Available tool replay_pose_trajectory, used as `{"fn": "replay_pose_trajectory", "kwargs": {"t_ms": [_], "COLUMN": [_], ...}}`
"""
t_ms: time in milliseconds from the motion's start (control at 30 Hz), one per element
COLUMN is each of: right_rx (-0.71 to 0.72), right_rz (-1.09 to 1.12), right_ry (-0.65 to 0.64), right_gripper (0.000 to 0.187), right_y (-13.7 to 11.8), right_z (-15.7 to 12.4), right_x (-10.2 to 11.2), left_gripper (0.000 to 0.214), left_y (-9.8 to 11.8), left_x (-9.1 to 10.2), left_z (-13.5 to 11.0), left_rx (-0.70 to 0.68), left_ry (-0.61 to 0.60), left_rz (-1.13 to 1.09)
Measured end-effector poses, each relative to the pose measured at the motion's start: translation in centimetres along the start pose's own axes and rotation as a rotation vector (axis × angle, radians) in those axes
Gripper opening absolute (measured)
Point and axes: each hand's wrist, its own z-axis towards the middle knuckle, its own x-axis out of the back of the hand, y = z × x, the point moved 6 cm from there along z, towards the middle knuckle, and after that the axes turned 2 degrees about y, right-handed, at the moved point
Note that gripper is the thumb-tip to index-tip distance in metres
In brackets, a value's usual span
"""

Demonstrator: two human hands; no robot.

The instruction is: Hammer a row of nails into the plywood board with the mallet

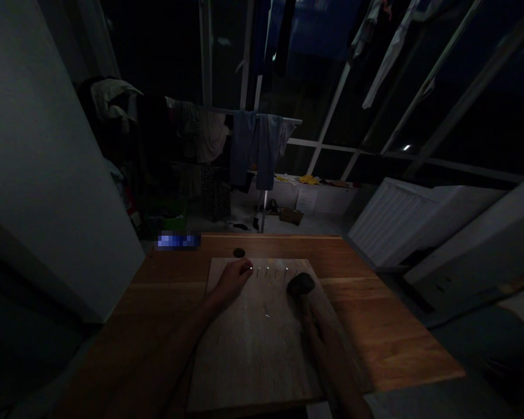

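Note:
My left hand (pixel 234 276) is closed in a pinch at the far left of a wooden board (pixel 240 349). A nail (pixel 250 268) glints at its fingertips. To the right of it, several nails (pixel 276 272) stand in a row along the board's far side, some leaning. My right hand (pixel 325 337) is wrapped round the handle of a mallet with a dark head (pixel 301 284). That head is over the right side of the board, by the row's right end. A loose nail (pixel 266 309) lies near the board's middle. Dim light hides finer detail.
The board rests on a wooden table (pixel 393 326). A small round dark thing (pixel 239 252) sits beyond the board, and a blurred-out lit object (pixel 177 240) lies at the far left corner. Behind hang clothes on a rack (pixel 255 145). White panels (pixel 388 221) stand at right.

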Motion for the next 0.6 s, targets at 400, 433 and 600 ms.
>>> {"fn": "replay_pose_trajectory", "kwargs": {"t_ms": [400,433,600], "right_rx": [0.132,0.152,0.184], "right_rz": [0.124,0.139,0.155], "right_ry": [-0.065,-0.076,-0.178], "right_gripper": [0.069,0.067,0.066], "right_y": [-4.7,-5.5,-8.9], "right_z": [1.9,2.3,3.9], "right_x": [-1.3,-1.7,-4.4], "left_gripper": [0.014,0.015,0.019], "left_y": [-0.2,-0.2,0.2], "left_x": [0.4,0.5,0.7], "left_z": [0.2,0.2,0.1], "left_rx": [0.024,0.026,0.015], "left_ry": [0.048,0.054,0.059], "left_rz": [0.007,0.008,-0.014]}}
